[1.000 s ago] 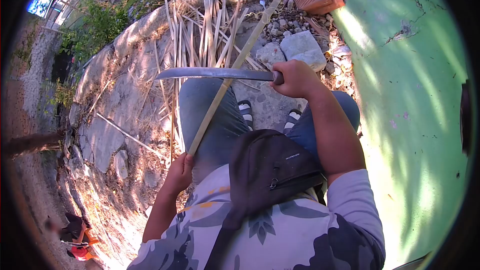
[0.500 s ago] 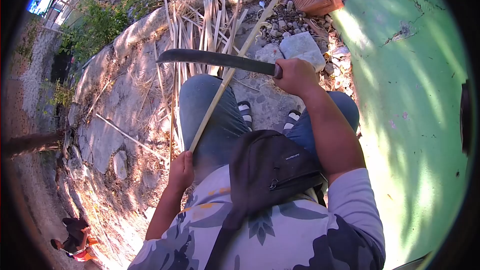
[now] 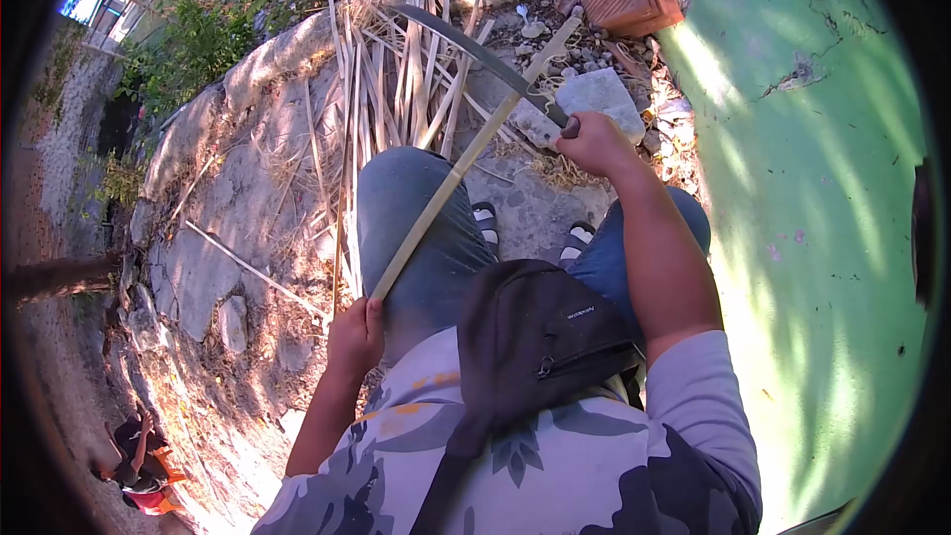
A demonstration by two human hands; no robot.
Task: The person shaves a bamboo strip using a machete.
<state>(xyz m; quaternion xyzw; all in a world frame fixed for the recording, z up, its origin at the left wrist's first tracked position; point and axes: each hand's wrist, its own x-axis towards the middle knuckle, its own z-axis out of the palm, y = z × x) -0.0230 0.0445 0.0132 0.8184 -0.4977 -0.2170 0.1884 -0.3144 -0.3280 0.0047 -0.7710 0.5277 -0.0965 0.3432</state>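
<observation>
A long pale strip of what looks like bamboo (image 3: pixel 434 206) slants up and right across my left knee. My left hand (image 3: pixel 355 335) is closed round its lower end. My right hand (image 3: pixel 597 146) grips the handle of a machete (image 3: pixel 469 46), whose dark blade points up and left and crosses the strip near its upper part. A thin curled shaving shows on the strip by the blade. Beyond my left knee lies a pile of pale split strips (image 3: pixel 421 89) on the ground.
Pale stone blocks (image 3: pixel 600 101) and small gravel lie beyond my right hand. Orange roof tiles (image 3: pixel 631 2) lean by the green wall (image 3: pixel 812 238) on the right. A single thin stick (image 3: pixel 253 267) rests on the ground at left. Another person (image 3: pixel 144 461) is at the lower left.
The machete has moved up along the strip, its tip swinging up and away. My right hand has shifted slightly right. My left hand keeps its hold near the same place.
</observation>
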